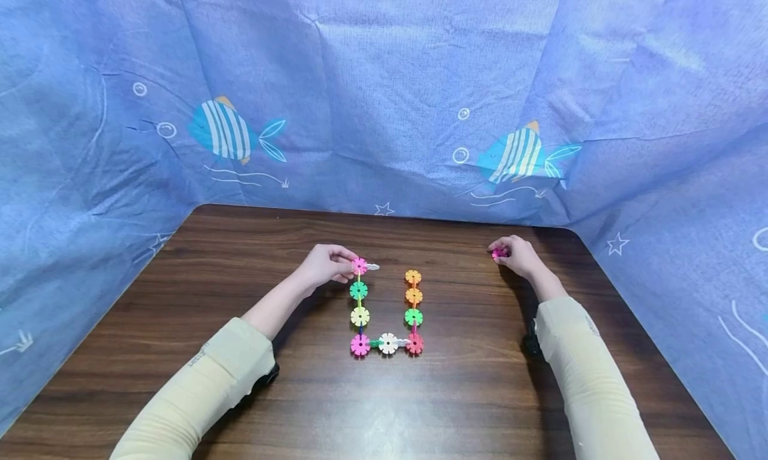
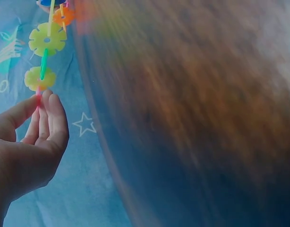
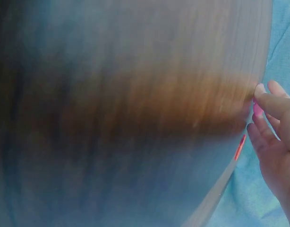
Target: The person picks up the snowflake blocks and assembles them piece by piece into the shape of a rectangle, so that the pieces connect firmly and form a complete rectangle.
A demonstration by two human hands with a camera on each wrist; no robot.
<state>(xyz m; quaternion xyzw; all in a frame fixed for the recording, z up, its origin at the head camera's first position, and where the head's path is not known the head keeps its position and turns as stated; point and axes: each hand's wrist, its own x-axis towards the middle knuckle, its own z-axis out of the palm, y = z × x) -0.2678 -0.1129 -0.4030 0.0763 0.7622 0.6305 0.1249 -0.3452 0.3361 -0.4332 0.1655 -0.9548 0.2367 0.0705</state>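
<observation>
Slotted plastic flower discs are joined edge to edge into a U-shaped chain on the table. At the chain's far left end, my left hand (image 1: pixel 324 267) pinches a pink disc (image 1: pixel 359 266), from which a white disc (image 1: pixel 373 267) juts rightward on edge. In the left wrist view, fingertips and thumb meet on a pink piece (image 2: pixel 38 99) below a yellow disc (image 2: pixel 40 78). Out to the right, near the table's back, my right hand (image 1: pixel 517 255) holds a magenta disc (image 1: pixel 498 253) between thumb and fingers. Those fingers partly cover it in the right wrist view.
Orange discs (image 1: pixel 413 277) form the chain's other upper end, and a white disc (image 1: pixel 388 343) sits mid-base. A red piece (image 3: pixel 240 147) shows near the table edge in the right wrist view. Behind the brown table (image 1: pixel 288 407) hangs a blue fish-print cloth (image 1: pixel 384 100).
</observation>
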